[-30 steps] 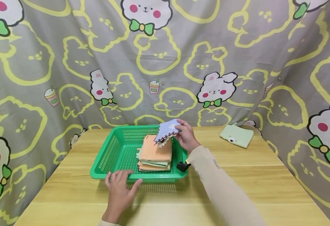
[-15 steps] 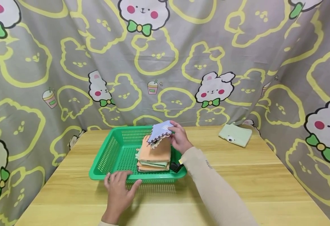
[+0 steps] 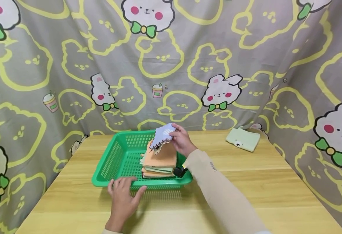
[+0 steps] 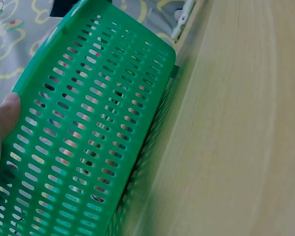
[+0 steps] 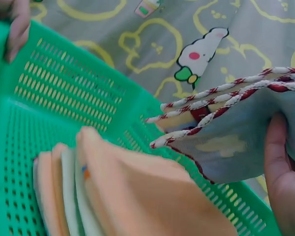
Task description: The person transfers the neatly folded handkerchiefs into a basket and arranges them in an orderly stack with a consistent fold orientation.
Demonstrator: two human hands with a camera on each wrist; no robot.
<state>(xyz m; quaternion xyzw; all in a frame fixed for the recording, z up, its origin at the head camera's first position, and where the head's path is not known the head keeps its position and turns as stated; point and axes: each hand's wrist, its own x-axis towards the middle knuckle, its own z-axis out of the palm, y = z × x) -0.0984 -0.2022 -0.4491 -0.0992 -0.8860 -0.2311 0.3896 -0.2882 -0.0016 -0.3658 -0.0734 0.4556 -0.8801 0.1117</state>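
A green plastic basket [image 3: 99,182] holds a stack of folded towels [image 3: 162,159], peach and pale green, toward its right side. My right hand [image 3: 182,139] pinches a folded blue towel [image 3: 163,132] with braided edging above the stack. In the right wrist view the thumb presses on the blue towel [image 5: 226,157], whose red-and-white cord edges [image 5: 226,98] point left over the peach towel [image 5: 152,191]. My left hand [image 3: 124,198] holds the basket's front rim, fingers over it. In the left wrist view its thumb [image 4: 10,110] lies at the rim beside the slotted wall [image 4: 88,123].
A pale green folded towel [image 3: 242,139] with a small animal face lies at the back right of the wooden table [image 3: 247,182]. A grey patterned curtain [image 3: 171,68] hangs behind and at both sides. A black wrist camera [image 3: 179,172] sits at my right wrist.
My right hand has carried the blue towel a little to the left over the stack. My left hand has stayed on the basket rim.
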